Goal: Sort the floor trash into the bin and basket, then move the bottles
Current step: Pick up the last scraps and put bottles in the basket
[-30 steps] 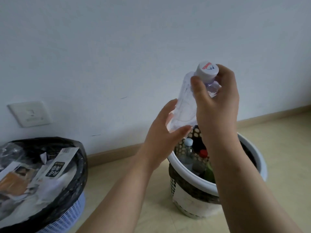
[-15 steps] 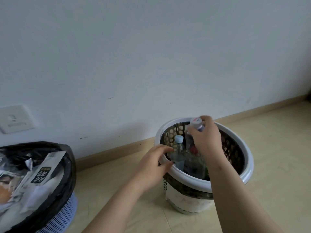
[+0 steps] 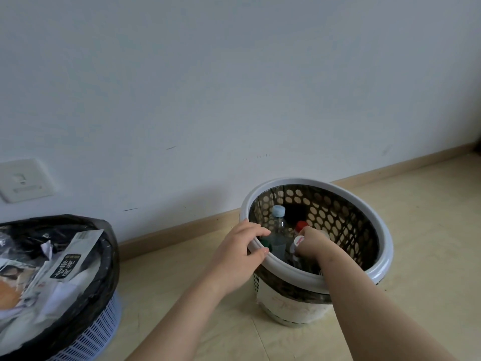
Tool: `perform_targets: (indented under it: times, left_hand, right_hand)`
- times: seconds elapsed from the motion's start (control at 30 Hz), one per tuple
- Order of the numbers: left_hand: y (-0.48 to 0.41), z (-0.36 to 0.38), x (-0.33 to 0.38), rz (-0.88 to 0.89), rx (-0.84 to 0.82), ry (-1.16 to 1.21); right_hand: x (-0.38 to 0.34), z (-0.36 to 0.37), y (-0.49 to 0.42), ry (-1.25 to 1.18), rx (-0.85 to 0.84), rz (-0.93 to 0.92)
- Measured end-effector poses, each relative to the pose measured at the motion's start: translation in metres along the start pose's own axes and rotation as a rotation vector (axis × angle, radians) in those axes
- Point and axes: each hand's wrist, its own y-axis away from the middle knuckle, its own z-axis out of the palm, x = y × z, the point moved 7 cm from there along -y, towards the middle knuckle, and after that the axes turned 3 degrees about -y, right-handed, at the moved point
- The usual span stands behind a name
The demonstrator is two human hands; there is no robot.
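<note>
A white-rimmed perforated basket stands by the wall and holds several plastic bottles. My right hand reaches down inside it and grips a clear bottle with a white cap by its neck. Beside it stand a bottle with a pale blue cap, one with a red cap and one with a green cap. My left hand holds the basket's near-left rim, fingers curled over the edge. At left, a bin lined with a black bag is full of paper and wrappers.
The bin's lilac mesh base sits on the beige floor. A skirting board runs along the white wall. A wall socket plate is low on the wall at far left.
My right hand has lowered the white-capped bottle from high above the basket down into it. My left hand left the bottle and took hold of the basket rim.
</note>
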Motion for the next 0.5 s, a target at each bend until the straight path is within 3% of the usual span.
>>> perform_targets:
  times: [0.23,0.4,0.5]
  left_hand:
    - [0.001,-0.003,0.002,-0.004,0.020,-0.023]
    - [0.001,-0.017,-0.001,-0.060,0.064,-0.003]
    - [0.002,-0.031,-0.006,-0.120,0.117,-0.014]
  right_hand:
    - [-0.003,0.013,-0.004,0.054,-0.059,0.023]
    - [-0.011,-0.003,-0.002,-0.040,0.186,-0.038]
    - [-0.036,-0.012,0.010,-0.118,0.234,-0.127]
